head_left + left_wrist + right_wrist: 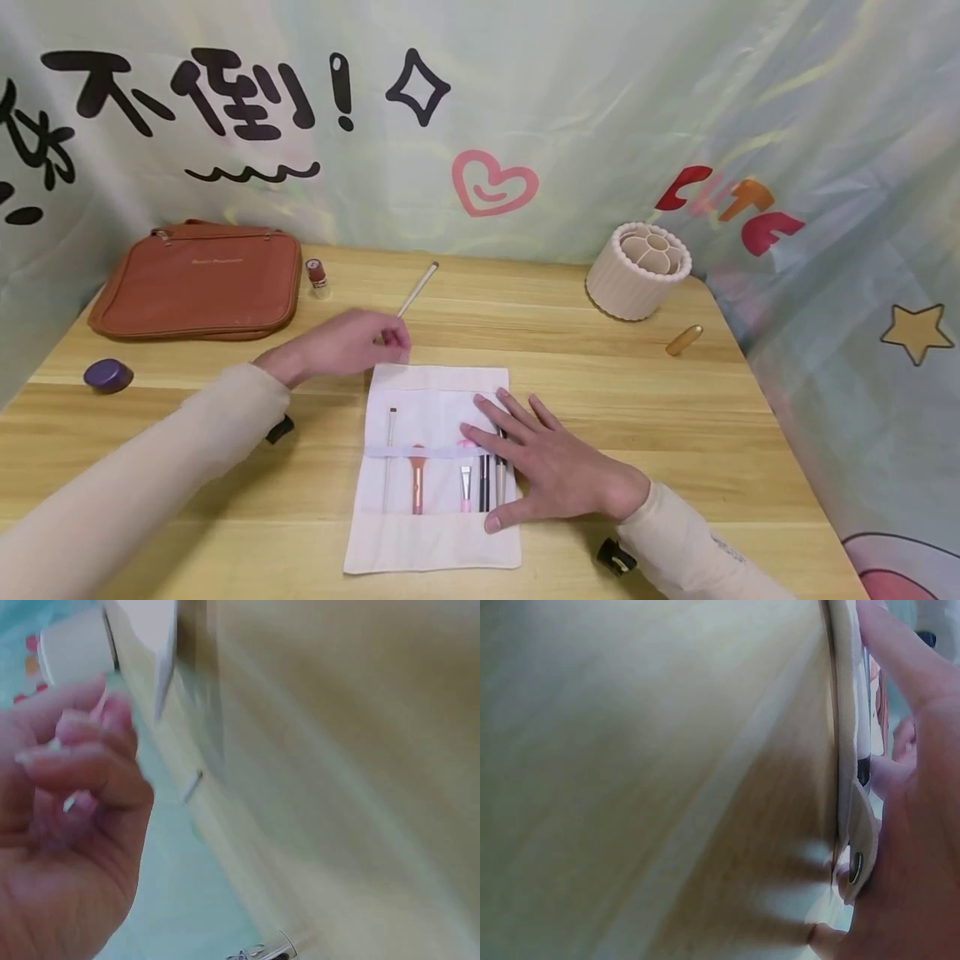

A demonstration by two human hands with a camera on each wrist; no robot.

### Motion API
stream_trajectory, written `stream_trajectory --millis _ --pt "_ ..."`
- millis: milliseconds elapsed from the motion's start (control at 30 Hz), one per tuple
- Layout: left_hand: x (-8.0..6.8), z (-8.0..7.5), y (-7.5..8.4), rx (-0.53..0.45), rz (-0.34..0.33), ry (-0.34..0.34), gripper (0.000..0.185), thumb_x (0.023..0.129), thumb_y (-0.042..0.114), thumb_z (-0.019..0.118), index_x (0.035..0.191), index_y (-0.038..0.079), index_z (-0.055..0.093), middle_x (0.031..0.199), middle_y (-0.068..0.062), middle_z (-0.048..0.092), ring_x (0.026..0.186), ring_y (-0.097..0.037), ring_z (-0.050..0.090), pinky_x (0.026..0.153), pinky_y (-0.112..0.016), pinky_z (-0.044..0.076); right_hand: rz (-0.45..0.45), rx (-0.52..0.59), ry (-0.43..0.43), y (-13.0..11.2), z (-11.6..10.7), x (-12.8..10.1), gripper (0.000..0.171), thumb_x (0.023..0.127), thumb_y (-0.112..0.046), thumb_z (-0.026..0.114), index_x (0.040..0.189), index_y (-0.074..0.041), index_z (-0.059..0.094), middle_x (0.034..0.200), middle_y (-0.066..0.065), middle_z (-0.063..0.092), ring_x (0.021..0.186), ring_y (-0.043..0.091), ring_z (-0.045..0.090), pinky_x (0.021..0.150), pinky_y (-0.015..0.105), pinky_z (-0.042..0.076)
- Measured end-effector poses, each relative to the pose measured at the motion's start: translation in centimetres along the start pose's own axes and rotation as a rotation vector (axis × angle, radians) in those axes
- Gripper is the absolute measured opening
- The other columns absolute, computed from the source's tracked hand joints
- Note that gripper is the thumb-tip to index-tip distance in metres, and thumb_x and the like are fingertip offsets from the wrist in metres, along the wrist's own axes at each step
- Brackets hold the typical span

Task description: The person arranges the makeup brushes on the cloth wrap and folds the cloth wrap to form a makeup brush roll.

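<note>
Your left hand hides the thin brush's lower end, toward seven o'clock, and blurs at the wrist view.

Staged recording booth w/ home vanity setup, not a lived-in room. Evidence: printed fabric backdrop w/ cartoon heart, star, lettering, enclosing the wooden table at 9, 12, 3 o'clock. Cosmetics props: brush roll, brown case at 10, ribbed holder at 2.
</note>
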State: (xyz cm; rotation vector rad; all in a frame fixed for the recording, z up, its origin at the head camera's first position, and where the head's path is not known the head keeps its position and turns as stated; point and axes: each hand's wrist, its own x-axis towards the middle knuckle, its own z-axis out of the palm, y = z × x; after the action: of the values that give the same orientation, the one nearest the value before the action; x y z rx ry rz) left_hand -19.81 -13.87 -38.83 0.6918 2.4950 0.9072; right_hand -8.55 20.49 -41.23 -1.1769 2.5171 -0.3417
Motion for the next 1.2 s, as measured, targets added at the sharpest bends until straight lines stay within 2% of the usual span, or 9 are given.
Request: stream_trajectory --millis 100,167,333,433,533,633,867,1000,1200 --pt "2.0 -1.0 -0.4 -0.009 -0.081 0.107 0.015 0.109 0.022 0.068 0.117 0.011 0.074 0.107 -0.005 0.075 0.093 -0.021 0.066 0.082 -0.038 0.052 0.006 0.007 -0.007 0.0 -0.1 0.0 0.108 0.09 -0.079 0.07 0.175 -0.029 0.025 0.185 0.007 0.009 0.171 0.041 0.005 0.131 0.075 0.013" --pt "3.5 -1.6 -0.7 0.006 -0.12 0.144 0.019 0.109 0.022 0.067 0.123 0.009 0.071 0.108 -0.007 0.073 0.089 -0.021 0.064 0.08 -0.037 0.049 0.006 0.008 -0.005 0.0 -0.1 -0.1 0.108 0.09 -0.079 0.07 0.175 -0.03 0.025 0.185 0.007 0.009 0.171 0.04 0.005 0.131 0.075 0.013" --pt "6.8 -2.5 -1.0 0.002 -0.185 0.154 0.032 0.11 0.022 0.065 0.138 0.007 0.062 0.115 -0.011 0.069 0.087 -0.023 0.062 0.079 -0.036 0.051 0.018 0.018 -0.008 0.1 0.0 -0.3 0.108 0.089 -0.08 0.07 0.175 -0.031 0.026 0.185 0.005 0.009 0.171 0.04 0.006 0.131 0.075 0.012" --pt "8.3 -2.8 -0.7 -0.026 -0.214 0.17 0.038 0.11 0.022 0.065 0.144 0.006 0.058 0.123 -0.014 0.068 0.096 -0.027 0.064 0.084 -0.039 0.054 0.017 0.017 -0.003 0.1 0.1 -0.3 0.107 0.09 -0.08 0.069 0.175 -0.031 0.026 0.185 0.005 0.009 0.171 0.041 0.006 0.131 0.075 0.013" --pt "9.4 -2.7 -0.4 -0.019 -0.237 0.179 0.045 0.11 0.022 0.066 0.149 0.005 0.053 0.131 -0.018 0.068 0.111 -0.032 0.066 0.097 -0.045 0.055 0.012 0.015 0.002 0.1 0.1 -0.2 0.107 0.09 -0.08 0.069 0.175 -0.031 0.026 0.185 0.005 0.009 0.171 0.041 0.006 0.131 0.075 0.013" --pt "9.9 -2.2 0.0 0.026 -0.254 0.168 0.048 0.11 0.023 0.065 0.152 0.005 0.05 0.134 -0.019 0.069 0.119 -0.034 0.066 0.103 -0.049 0.054 0.011 0.015 0.001 0.1 0.1 -0.1 0.108 0.09 -0.081 0.069 0.175 -0.031 0.026 0.185 0.005 0.009 0.171 0.04 0.006 0.131 0.075 0.013" --pt "10.0 -1.2 0.3 0.111 -0.309 0.201 0.045 0.111 0.024 0.063 0.152 0.011 0.048 0.125 -0.014 0.07 0.105 -0.031 0.067 0.091 -0.046 0.055 0.017 0.014 -0.009 -0.1 -0.3 -0.1 0.108 0.09 -0.079 0.07 0.175 -0.031 0.025 0.185 0.005 0.009 0.171 0.039 0.005 0.132 0.074 0.012" --pt "10.1 -1.2 0.1 0.133 -0.334 0.216 0.04 0.111 0.025 0.064 0.146 0.01 0.052 0.127 -0.015 0.071 0.105 -0.033 0.067 0.091 -0.047 0.055 0.017 0.008 -0.007 -0.1 -0.2 -0.1 0.108 0.089 -0.079 0.07 0.175 -0.031 0.025 0.185 0.006 0.009 0.171 0.039 0.005 0.132 0.074 0.012" --pt "10.0 -1.1 0.2 0.198 -0.304 0.209 0.034 0.111 0.021 0.061 0.141 0.005 0.057 0.123 -0.016 0.074 0.1 -0.032 0.066 0.088 -0.045 0.055 0.023 0.002 -0.009 -0.2 -0.2 -0.2 0.108 0.089 -0.079 0.07 0.175 -0.031 0.025 0.185 0.006 0.008 0.171 0.039 0.004 0.132 0.073 0.012"
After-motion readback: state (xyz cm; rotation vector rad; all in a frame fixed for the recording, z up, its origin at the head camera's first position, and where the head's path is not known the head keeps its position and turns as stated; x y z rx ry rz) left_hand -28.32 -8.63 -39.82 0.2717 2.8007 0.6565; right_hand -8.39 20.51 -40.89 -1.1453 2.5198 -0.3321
